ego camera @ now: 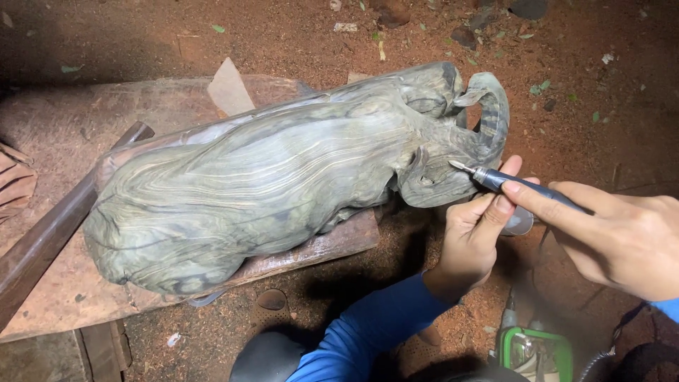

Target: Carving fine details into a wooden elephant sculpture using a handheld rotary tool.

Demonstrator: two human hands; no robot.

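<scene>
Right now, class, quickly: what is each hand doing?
Left hand: closed around the rotary tool's front, beside the grey-green carved animal.
Right hand: shut on the rotary tool.

The wooden carving [269,184] fills most of the surface [64,127], leaving bare room only at the far left. A dark plank [49,233] bars the left edge. Open dirt floor [587,85] lies far right; a green tool [535,351] crowds the near right.

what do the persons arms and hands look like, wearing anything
Both hands are bare: no gloves, rings or watch visible. The left hand comes out of a bright blue long sleeve that ends at the wrist. The right hand shows only a sliver of the same blue cuff at the frame edge.
</scene>
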